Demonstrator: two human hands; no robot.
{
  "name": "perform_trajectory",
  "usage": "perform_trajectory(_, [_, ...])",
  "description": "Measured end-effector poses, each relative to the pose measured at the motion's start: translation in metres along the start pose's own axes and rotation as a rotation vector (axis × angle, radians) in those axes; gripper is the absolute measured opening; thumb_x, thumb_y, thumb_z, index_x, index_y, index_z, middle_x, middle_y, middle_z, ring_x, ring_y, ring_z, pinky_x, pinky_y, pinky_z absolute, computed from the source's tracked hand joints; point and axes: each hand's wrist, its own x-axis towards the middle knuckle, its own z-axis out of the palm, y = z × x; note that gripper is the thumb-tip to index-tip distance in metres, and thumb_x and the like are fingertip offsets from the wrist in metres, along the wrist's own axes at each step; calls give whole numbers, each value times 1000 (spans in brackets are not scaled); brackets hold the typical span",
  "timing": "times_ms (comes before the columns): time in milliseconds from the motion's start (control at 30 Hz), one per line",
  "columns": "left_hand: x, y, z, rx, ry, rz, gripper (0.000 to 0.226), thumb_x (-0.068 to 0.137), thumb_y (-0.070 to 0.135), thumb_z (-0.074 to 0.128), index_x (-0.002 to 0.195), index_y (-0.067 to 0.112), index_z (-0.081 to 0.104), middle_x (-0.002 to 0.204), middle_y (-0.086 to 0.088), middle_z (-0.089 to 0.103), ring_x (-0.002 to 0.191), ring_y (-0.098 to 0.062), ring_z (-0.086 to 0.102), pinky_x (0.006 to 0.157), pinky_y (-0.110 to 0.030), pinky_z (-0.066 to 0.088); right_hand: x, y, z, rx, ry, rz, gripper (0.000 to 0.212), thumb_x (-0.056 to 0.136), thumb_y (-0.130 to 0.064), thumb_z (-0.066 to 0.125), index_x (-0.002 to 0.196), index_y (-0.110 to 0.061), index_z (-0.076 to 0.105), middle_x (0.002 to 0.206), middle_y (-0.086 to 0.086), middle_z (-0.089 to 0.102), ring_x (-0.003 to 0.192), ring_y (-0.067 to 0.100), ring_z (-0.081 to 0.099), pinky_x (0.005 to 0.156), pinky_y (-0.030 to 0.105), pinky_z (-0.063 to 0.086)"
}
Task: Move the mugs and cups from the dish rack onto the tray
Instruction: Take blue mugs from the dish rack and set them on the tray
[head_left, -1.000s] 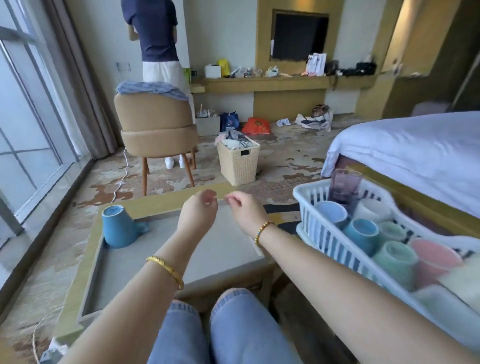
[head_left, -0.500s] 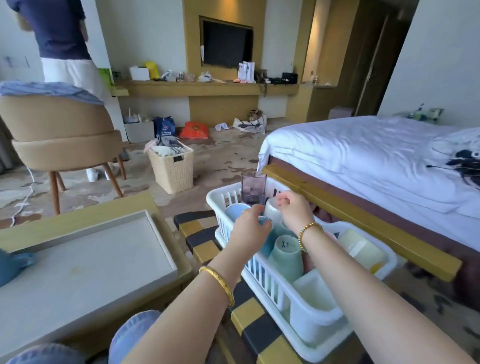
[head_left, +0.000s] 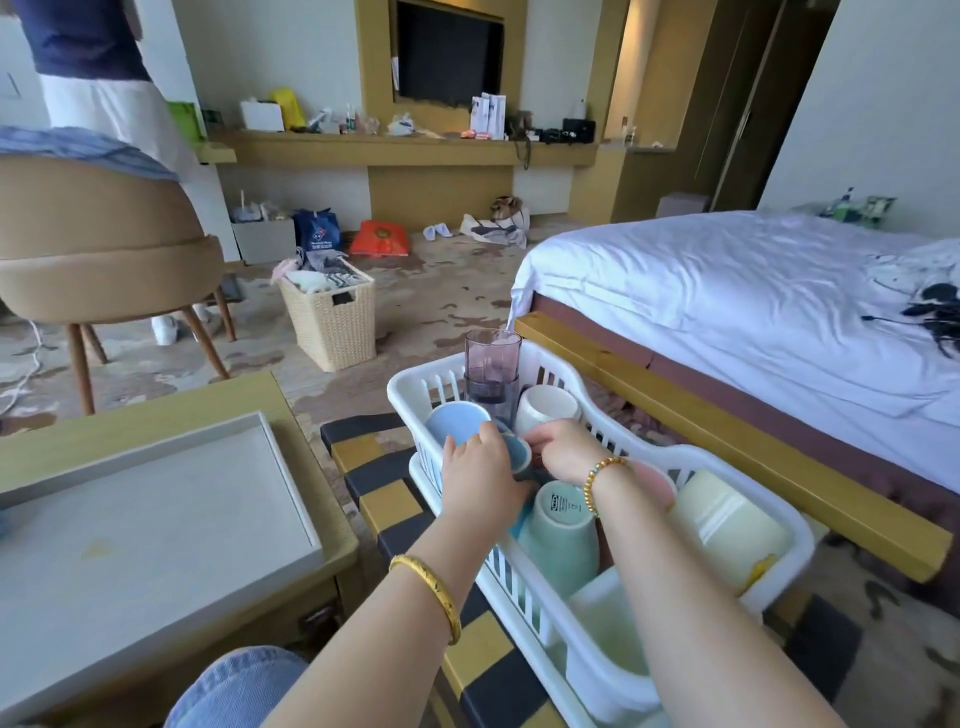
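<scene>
**Over the dish rack, both hands on one small blue cup**

Inside the white dish rack (head_left: 769, 512), the left hand (head_left: 480, 480) and right hand (head_left: 566, 452) curl around a small blue cup (head_left: 519, 453) between them. A light blue mug (head_left: 457, 423), cream mug (head_left: 545, 408), purple glass (head_left: 491, 356) and green mug (head_left: 561, 535) sit alongside. Left of the rack, well apart, lies the grey tray (head_left: 171, 512).

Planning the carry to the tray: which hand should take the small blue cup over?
Left hand: it already touches the small blue cup and is nearer the tray.
</scene>
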Motion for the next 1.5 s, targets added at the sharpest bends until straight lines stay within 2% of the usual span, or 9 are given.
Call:
perform_trajectory(133, [0,-2,-1,-95,13,-39,59,75,47,67,112,9,42,104,-7,65,105,-25,59,115,-36,8,2,4,0,93,13,53,35,86,3,42,83,-18,70,103,16,71,102,34,64,95,47,50])
perform_trajectory(367, [-3,-3,-8,-340,123,-135,51,76,49,68,105,14,46,85,5,55,90,-21,50,111,-41,22,9,3,5,270,97,26,33,91,1,40,116,-2,61,94,11,68,94,26,62,90,37,49])
perform_trajectory(500, [-4,0,-12,-559,179,-255,51,80,45,65,117,14,48,90,9,49,84,-14,31,110,-50,25,6,1,2,333,189,-14,35,91,1,37,120,-3,58,111,16,67,102,27,64,99,43,48])
perform_trajectory(633, [-7,0,-14,-662,200,-276,52,81,43,64,122,16,47,83,12,47,88,-16,35,110,-49,27,5,2,-1,353,282,-32,36,91,-2,35,116,-5,61,113,15,67,108,29,61,100,46,47])
perform_trajectory(767, [-4,-6,-22,-751,184,-275,59,80,46,65,129,19,44,107,4,59,116,-21,49,102,-36,40,3,1,0,356,277,-23,35,93,-4,35,117,-7,61,117,13,65,114,28,57,103,45,44])
perform_trajectory(1033, [0,-9,-44,-1009,196,-207,54,83,45,62,129,31,37,111,5,52,88,-4,54,72,-23,45,0,-1,2,273,268,-95,34,98,-20,37,127,-19,54,131,4,56,117,24,54,100,36,42])
perform_trajectory(1300, [5,-22,-56,-1245,81,-154,58,85,39,62,133,32,31,125,-7,49,103,-15,57,87,-29,50,6,-3,2,490,188,-105,35,99,-24,37,127,-11,55,122,5,59,108,23,54,96,39,45])
perform_trajectory(1400, [6,-22,-54,-1282,-15,-159,56,85,42,60,133,34,31,130,-7,44,111,-18,55,101,-38,45,5,-2,-3,879,134,-34,27,96,-11,45,111,5,60,87,12,64,79,23,57,71,33,48])
perform_trajectory(1500, [6,-16,-49,-1258,-38,-201,61,87,48,55,139,29,28,126,-5,45,106,-14,56,98,-34,44,0,0,-8,938,162,8,18,95,-8,48,95,-1,65,76,10,60,67,19,55,53,23,50])
